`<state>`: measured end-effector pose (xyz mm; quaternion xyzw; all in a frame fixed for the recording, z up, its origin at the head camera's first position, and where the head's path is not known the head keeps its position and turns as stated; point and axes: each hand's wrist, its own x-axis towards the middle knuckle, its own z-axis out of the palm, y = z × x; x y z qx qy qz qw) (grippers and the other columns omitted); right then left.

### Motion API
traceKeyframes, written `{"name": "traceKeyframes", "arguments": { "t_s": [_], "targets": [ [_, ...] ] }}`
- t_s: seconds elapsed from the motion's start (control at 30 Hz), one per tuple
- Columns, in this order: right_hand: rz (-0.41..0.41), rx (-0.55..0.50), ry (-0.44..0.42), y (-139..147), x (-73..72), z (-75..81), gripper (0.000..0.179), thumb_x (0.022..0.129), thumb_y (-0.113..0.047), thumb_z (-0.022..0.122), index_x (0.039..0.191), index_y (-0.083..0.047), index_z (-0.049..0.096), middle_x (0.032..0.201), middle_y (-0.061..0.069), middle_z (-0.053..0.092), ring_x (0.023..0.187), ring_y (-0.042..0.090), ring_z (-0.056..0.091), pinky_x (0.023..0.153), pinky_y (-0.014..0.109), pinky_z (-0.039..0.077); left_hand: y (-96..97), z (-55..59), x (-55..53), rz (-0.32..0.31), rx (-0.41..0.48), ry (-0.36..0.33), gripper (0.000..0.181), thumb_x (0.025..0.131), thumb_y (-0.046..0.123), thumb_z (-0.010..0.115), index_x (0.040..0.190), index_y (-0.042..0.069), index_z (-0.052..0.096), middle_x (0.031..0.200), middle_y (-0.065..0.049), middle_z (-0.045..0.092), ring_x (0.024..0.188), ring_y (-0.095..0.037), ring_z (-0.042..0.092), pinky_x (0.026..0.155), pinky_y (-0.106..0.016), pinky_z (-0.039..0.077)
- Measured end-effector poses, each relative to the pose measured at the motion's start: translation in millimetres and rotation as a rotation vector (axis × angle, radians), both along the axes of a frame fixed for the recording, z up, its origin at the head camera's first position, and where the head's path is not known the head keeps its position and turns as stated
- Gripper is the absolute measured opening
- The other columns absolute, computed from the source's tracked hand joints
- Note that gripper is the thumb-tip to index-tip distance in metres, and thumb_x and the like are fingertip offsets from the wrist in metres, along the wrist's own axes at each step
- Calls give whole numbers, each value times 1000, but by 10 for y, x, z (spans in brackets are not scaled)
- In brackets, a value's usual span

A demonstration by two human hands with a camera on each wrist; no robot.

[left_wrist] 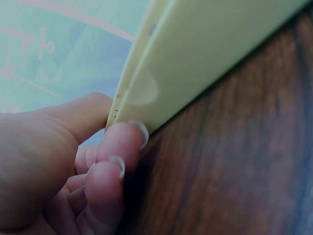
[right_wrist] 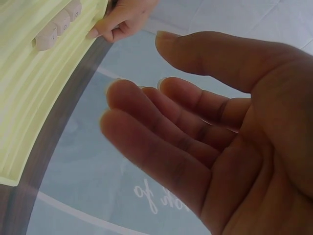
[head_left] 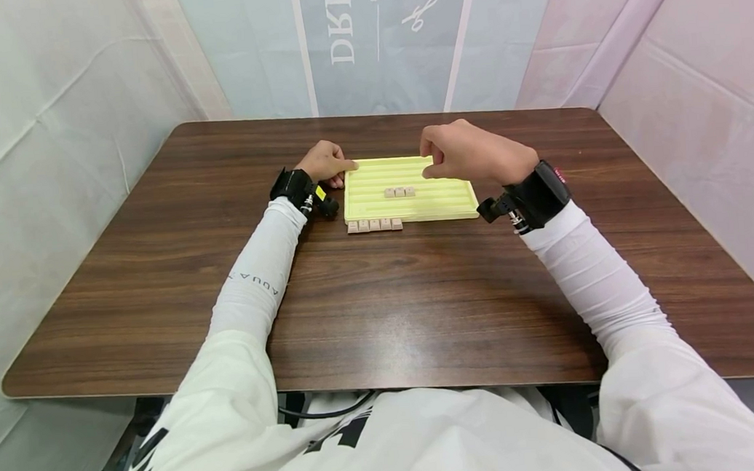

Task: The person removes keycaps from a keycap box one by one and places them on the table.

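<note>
A pale yellow ridged tray (head_left: pixel 440 205) lies on the table, three small beige tiles (head_left: pixel 399 191) standing in a row on one of its ridges. My left hand (head_left: pixel 324 162) grips the tray's far left corner; in the left wrist view the thumb lies over the rim and curled fingertips (left_wrist: pixel 122 142) press against the tray's side wall (left_wrist: pixel 195 54). Above the right part of the tray hovers my right hand (head_left: pixel 479 152). The right wrist view shows its fingers (right_wrist: pixel 156 152) loosely bent, thumb apart from them, with nothing held. Small dark marks show on the tiles (right_wrist: pixel 46 36) there.
Several more beige tiles (head_left: pixel 374 225) form a row along the tray's near left edge. The brown wood-grain table (head_left: pixel 421 298) extends on all sides of the tray. A light blue printed curtain (head_left: pixel 378 67) hangs behind its far edge.
</note>
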<state>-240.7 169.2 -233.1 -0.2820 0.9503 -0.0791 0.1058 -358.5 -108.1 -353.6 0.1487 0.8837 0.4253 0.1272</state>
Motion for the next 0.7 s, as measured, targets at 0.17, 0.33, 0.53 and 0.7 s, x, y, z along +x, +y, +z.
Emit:
{"name": "traceKeyframes", "arguments": {
  "t_s": [0.17,0.33,0.53,0.7],
  "targets": [
    [-2,-10,12,13,-36,-33,31,96,-25,59,121,-7,52,105,9,59,92,23,58,81,35,48,2,10,13,2,-9,-3,26,93,27,64,82,5,56,56,3,57,44,-7,57,49,-23,52],
    [-7,-14,8,14,-71,-63,31,96,-25,58,120,-7,52,103,8,59,89,22,58,78,33,47,2,15,20,1,-1,-7,26,93,27,64,82,5,57,55,3,57,44,-8,57,48,-23,52],
    [-13,-7,5,10,-93,-81,30,96,-25,57,119,-7,52,102,8,59,87,22,57,77,33,47,6,22,22,4,9,-13,27,93,27,64,81,5,56,55,2,57,43,-8,56,48,-23,51],
    [-13,-23,-13,13,-100,-115,30,96,-23,58,120,-6,51,105,10,58,91,23,57,79,34,47,13,33,43,2,10,-12,27,93,27,65,82,4,56,56,2,57,43,-7,56,48,-22,51]
  ]
}}
